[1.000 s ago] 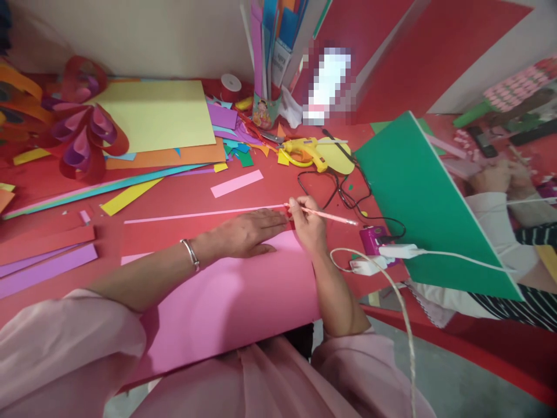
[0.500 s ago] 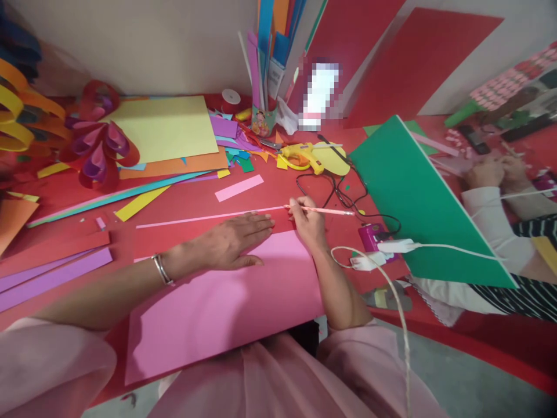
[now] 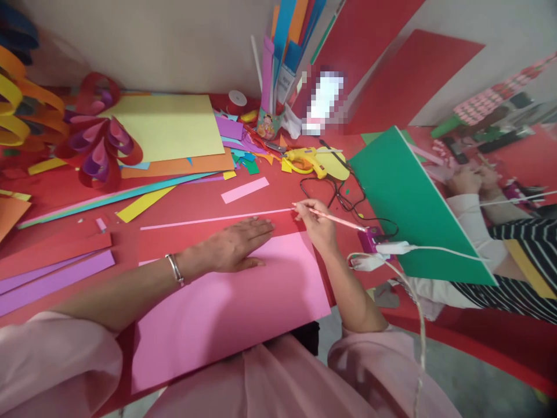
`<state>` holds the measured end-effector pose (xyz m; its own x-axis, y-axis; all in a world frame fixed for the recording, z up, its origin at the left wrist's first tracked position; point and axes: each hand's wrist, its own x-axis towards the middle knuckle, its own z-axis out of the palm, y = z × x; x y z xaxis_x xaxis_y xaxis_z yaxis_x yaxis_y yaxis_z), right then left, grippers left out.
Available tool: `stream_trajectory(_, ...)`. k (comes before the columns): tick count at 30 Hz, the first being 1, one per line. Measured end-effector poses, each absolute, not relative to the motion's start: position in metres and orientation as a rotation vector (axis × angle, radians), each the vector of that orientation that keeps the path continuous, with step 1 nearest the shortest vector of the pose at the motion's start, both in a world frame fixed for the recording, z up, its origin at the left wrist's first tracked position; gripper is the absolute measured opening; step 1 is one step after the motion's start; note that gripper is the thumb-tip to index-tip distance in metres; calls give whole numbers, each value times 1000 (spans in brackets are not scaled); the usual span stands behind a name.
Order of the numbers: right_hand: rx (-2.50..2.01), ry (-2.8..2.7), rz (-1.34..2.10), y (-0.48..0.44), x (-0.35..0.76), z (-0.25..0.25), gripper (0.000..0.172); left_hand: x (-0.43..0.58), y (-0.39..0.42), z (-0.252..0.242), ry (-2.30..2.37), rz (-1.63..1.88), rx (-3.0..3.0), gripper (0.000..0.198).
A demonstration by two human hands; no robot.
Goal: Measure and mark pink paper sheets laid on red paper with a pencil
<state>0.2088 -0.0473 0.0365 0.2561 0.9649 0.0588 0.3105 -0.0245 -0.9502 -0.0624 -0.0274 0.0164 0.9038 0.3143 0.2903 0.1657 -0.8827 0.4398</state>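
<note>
My left hand [image 3: 237,244] lies flat, fingers stretched out, across a red paper strip [image 3: 187,237] and the top of a large pink sheet [image 3: 235,313]. A thin pink edge [image 3: 209,220] shows along the strip's far side. My right hand [image 3: 321,225] pinches a pink pencil [image 3: 342,218], whose tip is at the right end of that thin edge. The pencil's back end points right, toward a purple power block [image 3: 371,237]. A short pink paper piece [image 3: 245,190] lies just beyond my hands.
Behind are a yellow glue gun [image 3: 308,159], scissors [image 3: 276,148], a yellow sheet [image 3: 167,128] and a looped paper flower [image 3: 102,142]. A green board [image 3: 418,215] leans at right with a white cable [image 3: 448,251] across it. A co-worker's hands [image 3: 474,179] are beyond it.
The pencil has tilted, its back end swinging down toward me, and my right hand has turned with it. My left hand stays flat on the paper. The whole view has shifted slightly.
</note>
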Motion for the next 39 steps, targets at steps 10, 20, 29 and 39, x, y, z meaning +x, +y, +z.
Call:
stream_trajectory(10, -1595, -1233, 705, -37, 199, 27, 37, -64, -29, 16, 399, 456, 2613, 76)
stream_trajectory(20, -1704, -1458, 568, -41, 206, 23, 34, -62, -32, 22, 401, 436, 2634, 81)
stream_trajectory(29, -1694, -1493, 579, -39, 205, 24, 34, -62, -33, 19, 406, 496, 2646, 79)
stream_trajectory(39, -1705, -1518, 571, -41, 205, 23, 34, -62, -33, 20, 410, 470, 2638, 81)
